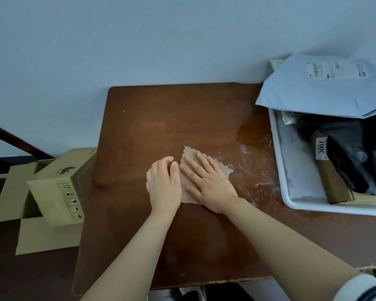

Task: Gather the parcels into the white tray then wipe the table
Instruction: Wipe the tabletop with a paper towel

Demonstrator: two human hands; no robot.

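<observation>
Closest to the camera you've got two bare forearms coming in from the near edge of the brown tabletop (161, 118), with a bit of striped sleeve (360, 288) showing at the bottom right corner. Both hands meet roughly in the middle of the tabletop, a little toward the near side. The right hand (211, 183) is lying flat, palm down, fingers (201, 162) spread wide, pressing on a tan cloth (190, 157) that looks kinda ragged at the edges. The left hand (163, 183) sits just beside it, touching the cloth's left edge, fingers loosely curled and close together, thumb tucked in; can't really tell if it's pinching the cloth or just resting against it. To the right of the cloth the wood has whitish smeary streaks (254, 170) and a shiny wet-looking patch running toward the right edge. Over on the right edge sits the white tray (279, 161), hanging partly out of view, and the parcels are in it: a brown box parcel (330, 177) with a label reading 3007, dark plastic bags (352, 153) next to it, and a big pale grey mailer (317, 92) flopped across the tray's far end, overhanging the rim. Off the left edge, lower down on the floor, there's an open cardboard box (59, 187) with its flaps out. Past the far edge it's a plain pale wall (139, 40).
</observation>
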